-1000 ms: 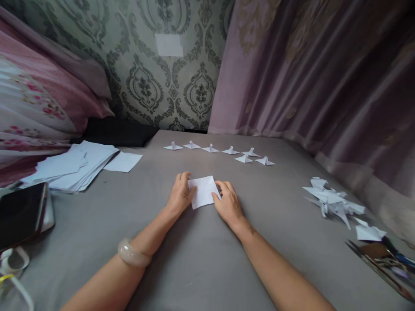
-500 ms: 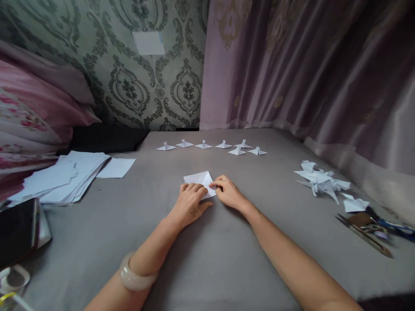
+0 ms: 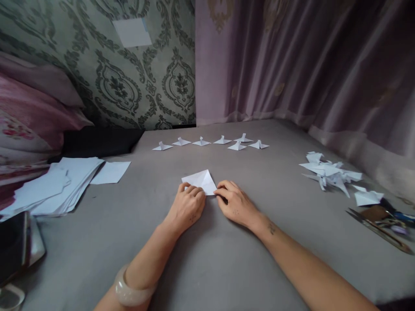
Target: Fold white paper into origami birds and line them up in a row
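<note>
Paper (image 3: 198, 178) | left hand (image 3: 188, 205) curled over near edge, grip unclear | right hand (image 3: 236, 204) pinching right corner | grey cloth (image 3: 194, 158) beyond

Damask-patterned wall (image 3: 118, 84), mauve curtain (image 3: 259, 73), grey surface (image 3: 275, 185)

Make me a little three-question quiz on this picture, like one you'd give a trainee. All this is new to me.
1. How many small folded paper figures are set out toward the far edge of the grey surface?
2. True or false: the left hand has its fingers on the creased white paper.
3. Which arm wears the pale bangle? A) the right; B) the left; C) both.

Key: 1: seven. 2: true. 3: B.
</note>
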A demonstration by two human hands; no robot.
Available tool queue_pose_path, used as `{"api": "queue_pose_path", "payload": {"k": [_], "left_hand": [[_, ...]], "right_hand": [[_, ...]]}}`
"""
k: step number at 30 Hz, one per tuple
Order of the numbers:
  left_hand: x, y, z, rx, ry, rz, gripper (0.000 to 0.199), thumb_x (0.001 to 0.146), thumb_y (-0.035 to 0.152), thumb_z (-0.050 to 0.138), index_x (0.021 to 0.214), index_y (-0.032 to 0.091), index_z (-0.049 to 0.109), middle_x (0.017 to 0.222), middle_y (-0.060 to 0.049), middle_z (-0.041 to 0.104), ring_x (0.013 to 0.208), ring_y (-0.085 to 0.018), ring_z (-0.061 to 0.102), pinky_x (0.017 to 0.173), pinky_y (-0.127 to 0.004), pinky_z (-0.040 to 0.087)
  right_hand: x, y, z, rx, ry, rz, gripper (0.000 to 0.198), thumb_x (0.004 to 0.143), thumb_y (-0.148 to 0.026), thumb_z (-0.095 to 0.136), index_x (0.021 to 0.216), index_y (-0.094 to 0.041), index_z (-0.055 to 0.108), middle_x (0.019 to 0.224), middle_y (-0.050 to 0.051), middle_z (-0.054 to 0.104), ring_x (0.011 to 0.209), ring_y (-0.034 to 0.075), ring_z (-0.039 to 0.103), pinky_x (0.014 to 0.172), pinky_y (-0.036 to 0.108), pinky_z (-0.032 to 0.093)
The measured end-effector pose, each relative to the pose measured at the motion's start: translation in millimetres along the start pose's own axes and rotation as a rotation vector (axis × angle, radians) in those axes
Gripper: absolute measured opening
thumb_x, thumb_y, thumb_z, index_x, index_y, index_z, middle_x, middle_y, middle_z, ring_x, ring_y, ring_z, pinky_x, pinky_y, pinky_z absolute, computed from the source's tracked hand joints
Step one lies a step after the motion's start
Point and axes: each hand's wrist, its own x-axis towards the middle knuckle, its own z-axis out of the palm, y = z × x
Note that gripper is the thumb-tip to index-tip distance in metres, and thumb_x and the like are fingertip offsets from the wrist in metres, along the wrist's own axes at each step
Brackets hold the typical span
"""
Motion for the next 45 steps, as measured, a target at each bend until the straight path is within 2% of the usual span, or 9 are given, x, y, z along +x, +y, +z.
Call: {"api": "queue_pose_path", "payload": {"k": [4,9,12,16,20,27,35,41,45], "left_hand": [[0,-3,4,-0.064,0.027,-0.056,0.021,0.090,0.016,0.042,0.089,0.017,0.063,0.093,-0.006,0.070,0.086,-0.019,0.062,0.089,-0.040,0.033],[0,-13,11,-0.190,0.049,-0.242,0.016,0.088,0.028,0.052,0.080,0.021,0.065,0.094,-0.003,0.069,0.089,-0.019,0.061,0.086,-0.038,0.034],[2,-16,12,-0.295,0.022,-0.348,0.015,0.084,0.033,0.058,0.078,0.022,0.065,0.092,-0.003,0.069,0.090,-0.020,0.061,0.085,-0.037,0.036],[7,-15,7,-0.413,-0.010,-0.457,0.012,0.081,0.032,0.060,0.077,0.021,0.065,0.091,-0.004,0.068,0.089,-0.020,0.061,0.084,-0.035,0.040],[11,-12,5,-0.420,-0.028,-0.534,0.009,0.079,0.030,0.061,0.079,0.021,0.063,0.089,-0.004,0.067,0.089,-0.021,0.060,0.084,-0.037,0.040],[12,-12,9,-0.400,-0.020,-0.542,0.011,0.079,0.030,0.059,0.085,0.021,0.062,0.093,-0.005,0.066,0.093,-0.024,0.059,0.086,-0.045,0.037],[12,-12,8,-0.362,-0.029,-0.512,0.012,0.079,0.030,0.058,0.085,0.020,0.062,0.092,-0.006,0.066,0.091,-0.025,0.058,0.083,-0.046,0.039],[11,-12,9,-0.374,-0.027,-0.505,0.012,0.079,0.029,0.057,0.086,0.019,0.060,0.091,-0.005,0.065,0.093,-0.024,0.057,0.085,-0.045,0.037],[10,-12,12,-0.359,-0.018,-0.509,0.013,0.079,0.029,0.059,0.087,0.019,0.060,0.091,-0.004,0.065,0.093,-0.025,0.057,0.085,-0.044,0.037]], "right_hand": [[-1,-4,0,-0.062,0.013,-0.004,0.017,0.089,-0.017,0.050,0.089,-0.018,0.067,0.097,0.007,0.060,0.091,0.018,0.054,0.085,0.033,0.046],[0,-2,2,-0.038,0.037,0.035,0.015,0.088,-0.016,0.052,0.086,-0.018,0.066,0.095,0.006,0.061,0.090,0.018,0.055,0.084,0.031,0.046],[1,-1,4,-0.002,0.055,0.086,0.014,0.088,-0.016,0.053,0.083,-0.019,0.066,0.094,0.005,0.061,0.088,0.017,0.055,0.082,0.029,0.046],[4,-2,6,0.016,0.074,0.149,0.012,0.087,-0.017,0.054,0.081,-0.019,0.065,0.093,0.004,0.061,0.088,0.016,0.055,0.081,0.028,0.046],[7,-2,9,-0.002,0.079,0.169,0.012,0.086,-0.015,0.053,0.081,-0.018,0.063,0.093,0.004,0.060,0.088,0.017,0.055,0.081,0.028,0.045],[8,-1,12,-0.021,0.068,0.165,0.009,0.086,-0.015,0.050,0.080,-0.019,0.057,0.094,0.007,0.057,0.089,0.019,0.054,0.080,0.032,0.045],[7,9,1,0.118,0.009,0.150,0.012,0.085,-0.009,0.048,0.082,-0.020,0.054,0.091,0.005,0.056,0.084,0.015,0.054,0.078,0.029,0.045],[4,1,3,0.140,0.100,0.048,0.026,0.087,-0.003,0.040,0.096,-0.019,0.058,0.096,0.005,0.059,0.093,0.017,0.054,0.085,0.030,0.045],[1,-13,6,0.053,0.015,-0.040,0.029,0.088,-0.003,0.039,0.096,-0.020,0.061,0.097,0.006,0.060,0.094,0.019,0.053,0.086,0.033,0.046]]}}
